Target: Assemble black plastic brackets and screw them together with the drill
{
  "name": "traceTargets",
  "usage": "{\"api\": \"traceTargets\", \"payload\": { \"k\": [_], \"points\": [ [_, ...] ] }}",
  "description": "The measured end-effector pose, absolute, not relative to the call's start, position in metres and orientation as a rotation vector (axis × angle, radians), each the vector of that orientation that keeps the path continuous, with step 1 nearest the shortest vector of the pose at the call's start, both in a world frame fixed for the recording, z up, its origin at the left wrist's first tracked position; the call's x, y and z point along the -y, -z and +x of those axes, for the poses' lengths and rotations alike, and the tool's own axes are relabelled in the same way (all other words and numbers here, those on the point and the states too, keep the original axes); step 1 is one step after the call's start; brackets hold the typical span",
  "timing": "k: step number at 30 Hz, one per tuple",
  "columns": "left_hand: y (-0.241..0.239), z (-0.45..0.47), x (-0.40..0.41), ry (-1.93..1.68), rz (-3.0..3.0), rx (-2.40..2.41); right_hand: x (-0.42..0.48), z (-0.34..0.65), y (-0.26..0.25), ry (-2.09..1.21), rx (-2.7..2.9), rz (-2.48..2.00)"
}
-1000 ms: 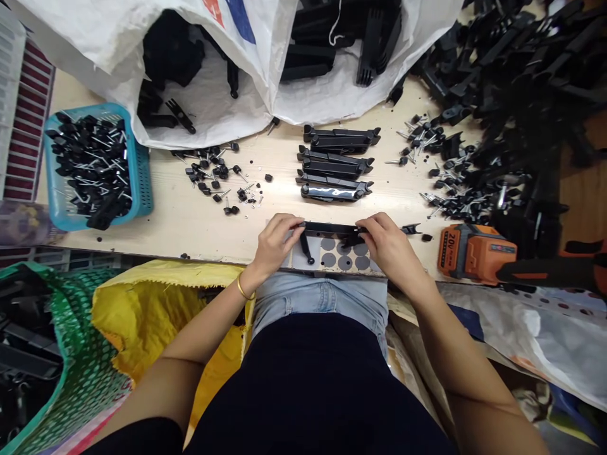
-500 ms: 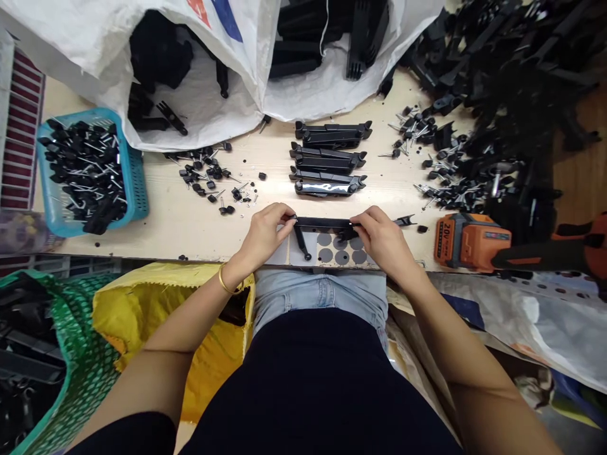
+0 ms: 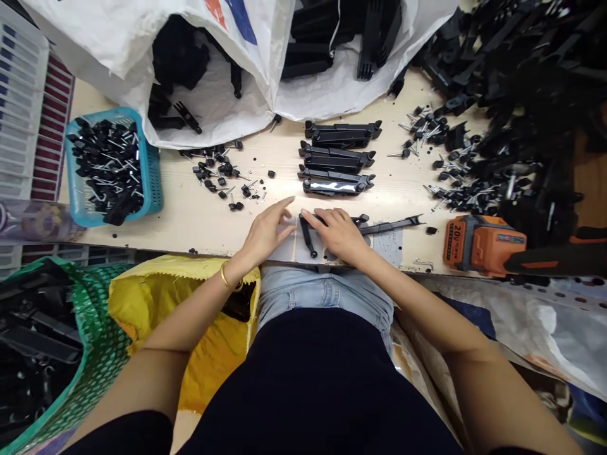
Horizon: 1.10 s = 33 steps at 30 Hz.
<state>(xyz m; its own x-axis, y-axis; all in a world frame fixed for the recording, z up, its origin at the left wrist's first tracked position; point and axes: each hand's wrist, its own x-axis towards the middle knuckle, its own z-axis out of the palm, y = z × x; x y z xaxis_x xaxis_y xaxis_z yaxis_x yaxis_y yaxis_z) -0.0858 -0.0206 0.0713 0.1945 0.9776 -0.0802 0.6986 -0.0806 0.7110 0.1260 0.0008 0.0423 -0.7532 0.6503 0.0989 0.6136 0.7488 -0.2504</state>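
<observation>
My left hand (image 3: 269, 232) is open beside the left end of the work, its fingers apart and holding nothing. My right hand (image 3: 340, 235) lies over a black jointed plastic arm (image 3: 308, 237), with fingertips on its upper left corner; the palm hides the middle. One segment slants down toward the table's front edge. From under the hand a long black forked bar (image 3: 393, 225) sticks out to the right; whether it is joined to the arm I cannot tell. Just beyond the hands lie several folded black arms (image 3: 337, 161) in a column, the nearest with a shiny whitish strip.
Black-headed screws lie loose at left (image 3: 218, 169) and right (image 3: 455, 183), and fill a blue basket (image 3: 155, 174). White sacks (image 3: 227, 120) of black parts stand behind. An orange power tool battery (image 3: 486, 245) sits right, below a large heap of black parts (image 3: 516, 82).
My left hand has let go of the arm's left end and opened. My right hand has slid left along the arm to that end, uncovering the forked bar. The view has shifted slightly.
</observation>
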Motion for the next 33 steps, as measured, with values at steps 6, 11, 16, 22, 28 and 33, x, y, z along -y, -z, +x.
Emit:
{"api": "traceTargets", "payload": {
  "k": [6, 11, 16, 22, 28, 33],
  "points": [
    [-0.056, -0.028, 0.057, -0.367, 1.269, -1.606, -0.006, 0.133, -0.030, -0.151, 2.858, -0.989],
    [-0.054, -0.023, 0.052, -0.474, 1.115, -1.567, -0.005, 0.130, -0.031, -0.008, 2.847, -0.984],
    [-0.054, -0.022, 0.049, -0.450, 1.098, -1.554, -0.005, 0.128, -0.029, 0.020, 2.843, -1.028],
    [-0.052, -0.017, 0.049, -0.475, 1.067, -1.589, -0.005, 0.126, -0.032, -0.012, 2.889, -1.048],
    [-0.053, -0.038, 0.050, -0.422, 1.180, -1.533, -0.003, 0.126, -0.032, -0.111, 2.856, -1.105],
    [-0.051, -0.043, 0.046, -0.451, 1.169, -1.491, -0.003, 0.128, -0.027, -0.244, 2.779, -1.172]
  ]
}}
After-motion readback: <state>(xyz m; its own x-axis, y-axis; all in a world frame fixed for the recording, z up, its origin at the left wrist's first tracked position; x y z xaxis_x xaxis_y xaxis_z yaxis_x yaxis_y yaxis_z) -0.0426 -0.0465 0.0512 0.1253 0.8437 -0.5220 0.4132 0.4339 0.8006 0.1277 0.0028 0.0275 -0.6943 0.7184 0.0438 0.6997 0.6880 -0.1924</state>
